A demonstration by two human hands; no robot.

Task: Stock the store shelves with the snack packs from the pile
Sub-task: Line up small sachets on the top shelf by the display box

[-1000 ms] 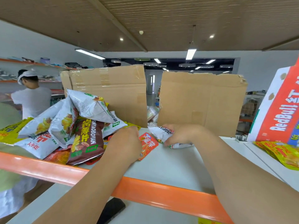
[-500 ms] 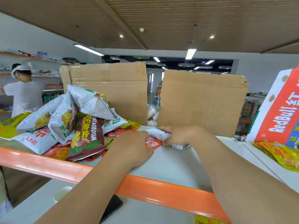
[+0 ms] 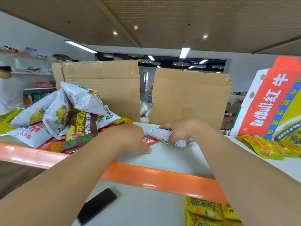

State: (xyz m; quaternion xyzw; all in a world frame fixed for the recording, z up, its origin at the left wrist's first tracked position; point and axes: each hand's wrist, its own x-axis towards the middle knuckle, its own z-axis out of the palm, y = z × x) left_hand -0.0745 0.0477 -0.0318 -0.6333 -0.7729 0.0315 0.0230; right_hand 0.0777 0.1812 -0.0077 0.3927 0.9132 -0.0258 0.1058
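Pile of snack packs (image 3: 53, 115) is heaped at the shelf's (image 3: 171, 158) left end. My left hand (image 3: 128, 139) sits knuckles-up mid-shelf against a small red pack (image 3: 150, 141), honestly can't tell if it's gripping it. Right hand (image 3: 180, 131) is squeezing a crumpled white snack pack (image 3: 160, 133) right beside that. Yellow packs (image 3: 263, 147) lie at the right end.
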